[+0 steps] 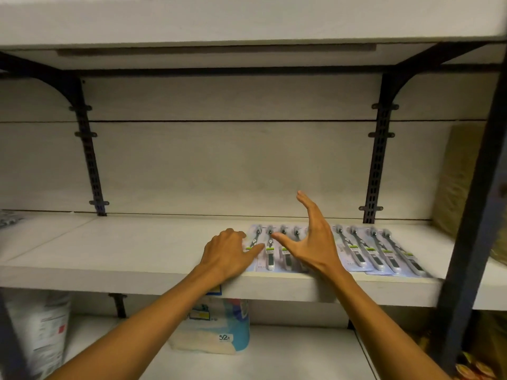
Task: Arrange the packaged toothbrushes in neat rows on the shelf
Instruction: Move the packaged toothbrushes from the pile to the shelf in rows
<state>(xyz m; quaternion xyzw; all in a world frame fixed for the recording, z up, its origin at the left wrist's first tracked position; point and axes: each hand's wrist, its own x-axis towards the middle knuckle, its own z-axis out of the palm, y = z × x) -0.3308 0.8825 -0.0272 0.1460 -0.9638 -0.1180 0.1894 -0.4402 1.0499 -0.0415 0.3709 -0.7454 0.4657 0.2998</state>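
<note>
Head view: packaged toothbrushes [365,250] lie in a row on the shelf [123,250]. Left hand [229,252] presses the leftmost pack with curled fingers; right hand [312,239] hovers spread above.

A row of packaged toothbrushes [365,249], grey-handled in clear blister packs with green labels, lies flat side by side on the white shelf [137,248], running from under the left hand [227,253] past the right hand [312,239] toward the right.
</note>
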